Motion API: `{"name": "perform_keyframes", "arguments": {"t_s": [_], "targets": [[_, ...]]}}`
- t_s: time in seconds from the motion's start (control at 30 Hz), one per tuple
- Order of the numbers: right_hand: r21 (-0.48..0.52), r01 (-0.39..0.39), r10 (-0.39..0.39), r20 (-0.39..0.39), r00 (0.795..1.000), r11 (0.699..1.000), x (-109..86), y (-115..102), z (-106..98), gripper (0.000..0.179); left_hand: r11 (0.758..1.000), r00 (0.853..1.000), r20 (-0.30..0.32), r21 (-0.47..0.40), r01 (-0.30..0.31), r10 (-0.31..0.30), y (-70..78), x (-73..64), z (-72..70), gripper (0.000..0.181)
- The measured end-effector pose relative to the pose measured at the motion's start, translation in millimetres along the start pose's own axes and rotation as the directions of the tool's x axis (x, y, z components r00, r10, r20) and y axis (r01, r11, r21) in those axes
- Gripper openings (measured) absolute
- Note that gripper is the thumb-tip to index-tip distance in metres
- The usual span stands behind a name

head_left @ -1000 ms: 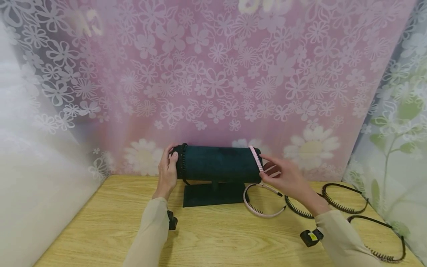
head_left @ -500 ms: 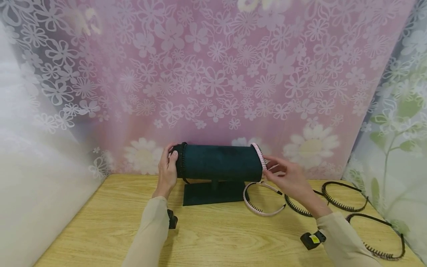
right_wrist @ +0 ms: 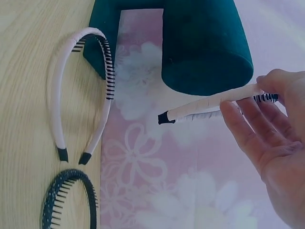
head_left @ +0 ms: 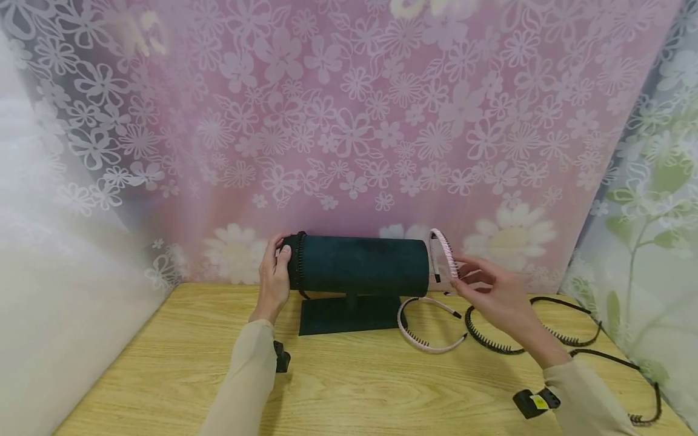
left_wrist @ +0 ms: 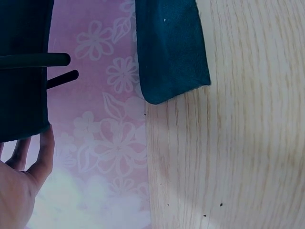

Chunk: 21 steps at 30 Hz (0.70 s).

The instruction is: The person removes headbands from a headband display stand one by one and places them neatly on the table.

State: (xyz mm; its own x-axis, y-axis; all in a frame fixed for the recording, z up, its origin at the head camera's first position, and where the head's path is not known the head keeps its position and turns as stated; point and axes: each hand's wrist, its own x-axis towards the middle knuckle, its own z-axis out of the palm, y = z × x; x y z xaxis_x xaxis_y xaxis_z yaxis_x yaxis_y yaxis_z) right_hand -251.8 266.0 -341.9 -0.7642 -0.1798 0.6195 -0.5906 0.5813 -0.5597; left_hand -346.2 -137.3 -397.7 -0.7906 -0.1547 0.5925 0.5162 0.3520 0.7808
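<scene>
A dark green velvet headband stand has a horizontal roll [head_left: 360, 266] above a flat base [head_left: 349, 315]. My left hand [head_left: 274, 281] grips the roll's left end, with the thumb in front. Beside it a black toothed headband [head_left: 300, 260] sits around the roll; two dark tips [left_wrist: 38, 60] stick out below in the left wrist view. My right hand [head_left: 498, 300] pinches a pink wrapped headband [right_wrist: 205, 102] between thumb and fingers. That headband is just off the roll's right end, apart from it, its black-tipped ends pointing away from the palm.
On the wooden table [head_left: 349, 387] to the right lie another pink headband [head_left: 422, 346], near the base, and several dark toothed headbands, including one [head_left: 485, 343] partly behind my right forearm. A pink floral backdrop [head_left: 349, 151] stands close behind the stand.
My right hand has slid the pink headband rightward off the roll's right end, and it now hangs in the air. My left hand keeps its hold on the roll.
</scene>
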Motion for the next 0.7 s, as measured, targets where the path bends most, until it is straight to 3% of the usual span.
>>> {"name": "perform_keyframes", "arguments": {"t_s": [0.4,0.7], "targets": [[-0.079,0.06,-0.062,-0.024,0.998,0.995,-23.9,2.2,-16.5,0.049,1.0,1.0,0.008,-0.001,0.003,-0.003,-0.2,0.3,-0.4,0.044],[-0.05,0.073,-0.074,-0.023,0.997,0.996,-40.4,2.1,-26.5,0.052,1.0,1.0,0.009,0.007,0.006,-0.006,0.4,-0.1,-0.8,0.044]]}}
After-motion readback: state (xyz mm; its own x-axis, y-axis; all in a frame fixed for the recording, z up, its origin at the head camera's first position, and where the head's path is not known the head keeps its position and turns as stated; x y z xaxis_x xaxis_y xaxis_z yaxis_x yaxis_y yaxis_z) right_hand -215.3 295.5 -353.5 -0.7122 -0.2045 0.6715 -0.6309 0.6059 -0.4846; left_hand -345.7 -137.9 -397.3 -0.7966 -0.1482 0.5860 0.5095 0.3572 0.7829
